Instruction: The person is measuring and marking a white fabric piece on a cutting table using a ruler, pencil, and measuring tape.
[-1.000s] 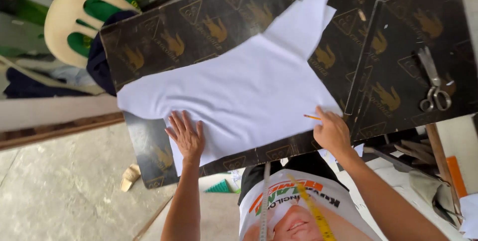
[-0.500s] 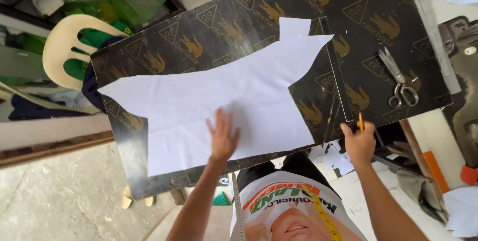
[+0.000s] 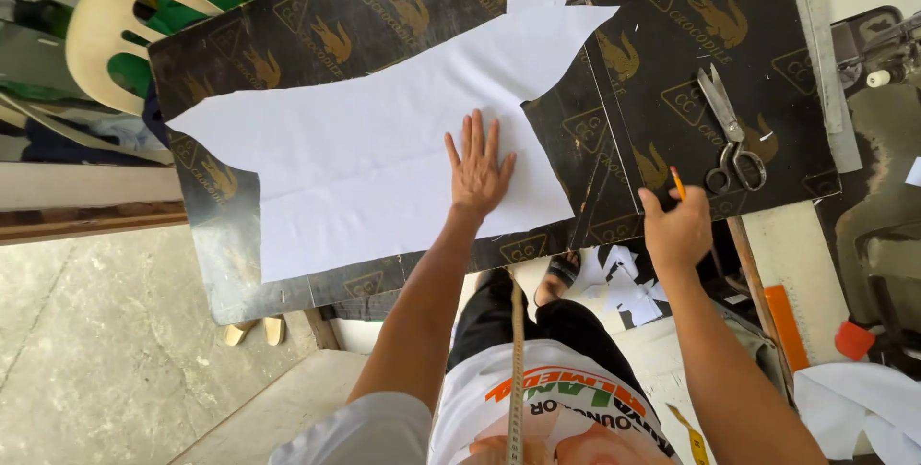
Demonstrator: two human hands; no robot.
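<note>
From the head camera, looking straight down, the person's left hand (image 3: 478,169) lies flat with the fingers spread and slightly apart, palm pressed on a large white cut fabric piece (image 3: 384,143). The fabric spreads across a dark printed board (image 3: 662,4) that serves as the worktop; its narrow end runs toward 1 o'clock and its wide end toward 9 o'clock, and a fold line crosses its lower part. The hand sits on the fabric's right portion, close to the notch in the edge at 2 o'clock from it.

The right hand (image 3: 677,230) is closed around an orange pencil (image 3: 677,182), whose tip points up toward 12 o'clock. This hand hovers at the board's near edge, well apart from the fabric and at 3 o'clock from the left hand. A pair of metal scissors (image 3: 729,129) lies shut on the board, just beyond the pencil at 1 o'clock from the right hand.

A cream plastic chair (image 3: 101,28) stands past the board's far-left corner at 10 o'clock. A measuring tape (image 3: 518,369) hangs down the person's front.
</note>
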